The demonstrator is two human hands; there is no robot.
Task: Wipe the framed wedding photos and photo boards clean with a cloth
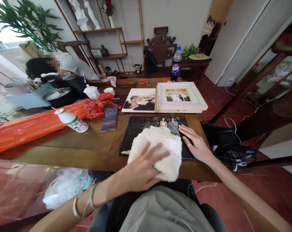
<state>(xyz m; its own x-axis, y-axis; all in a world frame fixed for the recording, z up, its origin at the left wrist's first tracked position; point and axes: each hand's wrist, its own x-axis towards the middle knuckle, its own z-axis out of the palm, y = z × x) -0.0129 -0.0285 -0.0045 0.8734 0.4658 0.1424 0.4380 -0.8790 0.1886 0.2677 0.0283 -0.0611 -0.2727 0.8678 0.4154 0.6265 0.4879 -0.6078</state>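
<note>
A white fluffy cloth (157, 151) lies over the front part of a dark wedding photo panel (141, 124) on the table. My left hand (147, 166) rests on top of the cloth with its fingers spread, pressing it flat rather than gripping it. On the panel's right edge lies my right hand (195, 143), fingers stretched out beside the pictured couple and a ring on one finger. The cloth hides the panel's middle and much of its near edge.
Behind the panel sit a white framed photo (196, 93) and a photo album (131, 96). Left are a phone (109, 119), a tipped white bottle (72, 120) and a long orange plastic-wrapped bundle (39, 124). A cola bottle (176, 66) and orange-handled scissors (144, 82) are farther back.
</note>
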